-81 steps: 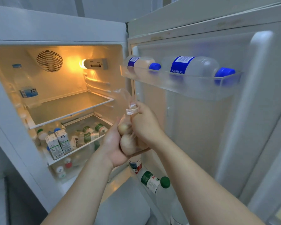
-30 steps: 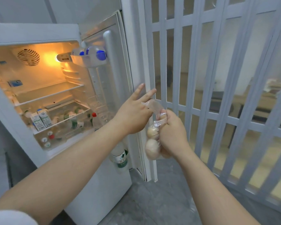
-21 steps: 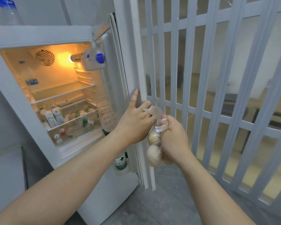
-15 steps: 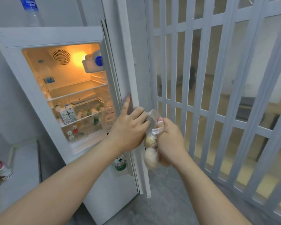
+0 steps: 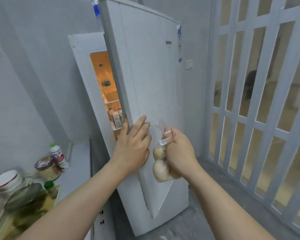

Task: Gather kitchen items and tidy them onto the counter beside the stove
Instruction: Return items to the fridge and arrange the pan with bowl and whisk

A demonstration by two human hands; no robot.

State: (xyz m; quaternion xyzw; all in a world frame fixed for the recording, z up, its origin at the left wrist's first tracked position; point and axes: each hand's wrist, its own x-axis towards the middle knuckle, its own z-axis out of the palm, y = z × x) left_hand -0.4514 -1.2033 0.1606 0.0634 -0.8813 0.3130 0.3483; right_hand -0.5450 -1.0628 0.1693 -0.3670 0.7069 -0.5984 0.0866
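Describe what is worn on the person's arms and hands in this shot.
Nothing is worn that the view shows. The left hand and the right hand are bare: no gloves, and no rings or bracelets visible. No watch or band shows at either wrist. The left forearm and the right forearm are uncovered down to the frame's edge, with no sleeve in view.

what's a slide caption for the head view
Left hand presses the fridge door; right hand grips a clear bag of round items.
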